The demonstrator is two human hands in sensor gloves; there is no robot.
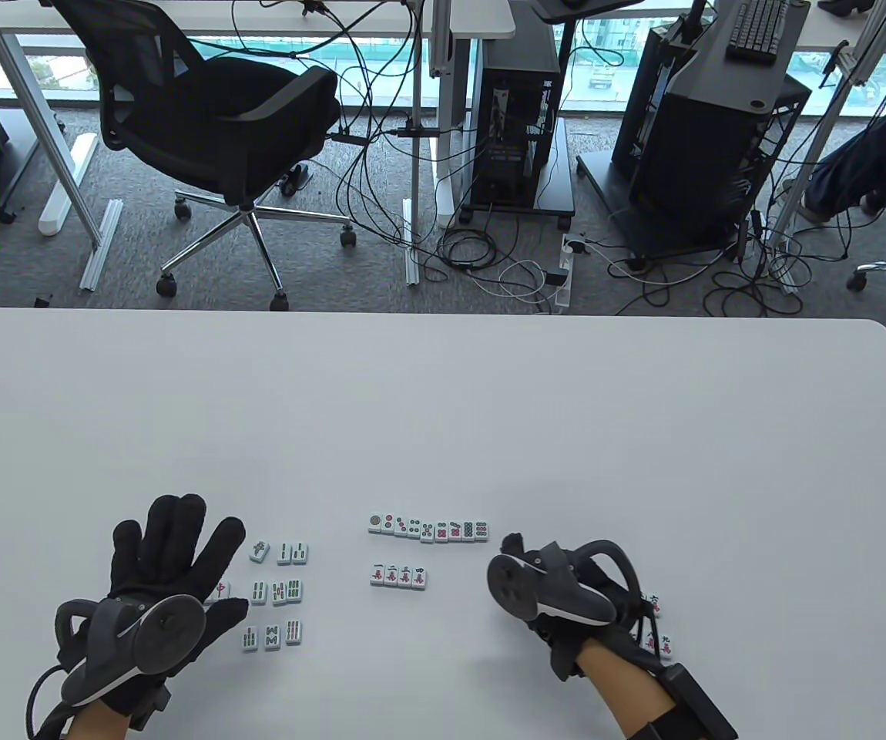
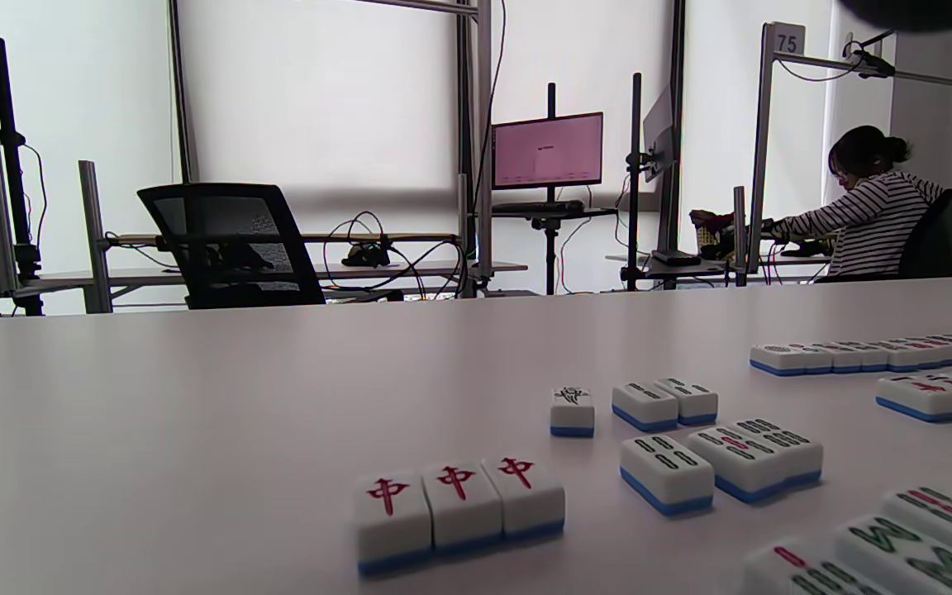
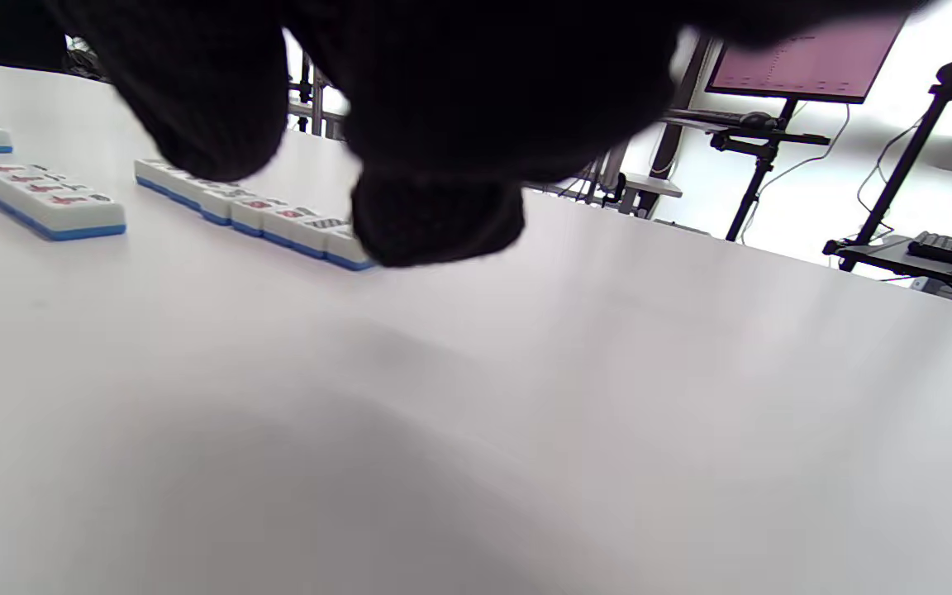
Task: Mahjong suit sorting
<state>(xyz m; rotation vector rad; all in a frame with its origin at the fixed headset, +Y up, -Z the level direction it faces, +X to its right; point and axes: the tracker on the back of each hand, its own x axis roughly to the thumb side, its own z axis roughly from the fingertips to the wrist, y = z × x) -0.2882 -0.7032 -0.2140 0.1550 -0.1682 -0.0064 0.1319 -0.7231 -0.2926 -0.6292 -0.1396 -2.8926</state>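
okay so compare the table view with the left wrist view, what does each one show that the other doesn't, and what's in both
Only the table view shows both black-gloved hands, the left hand spread flat and the right hand beside the long row of white circle-suit tiles.

Only the left wrist view shows three touching white tiles with red characters in full, and a seated person in a striped top.

Both show the bamboo-suit tiles and the short row of red-marked character tiles.

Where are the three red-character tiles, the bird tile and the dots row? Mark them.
three red-character tiles [image 2: 458,506]: left wrist view, middle tile's top.
bird tile [image 2: 572,400]: left wrist view, face.
dots row [image 1: 428,528]: table view, row's middle.
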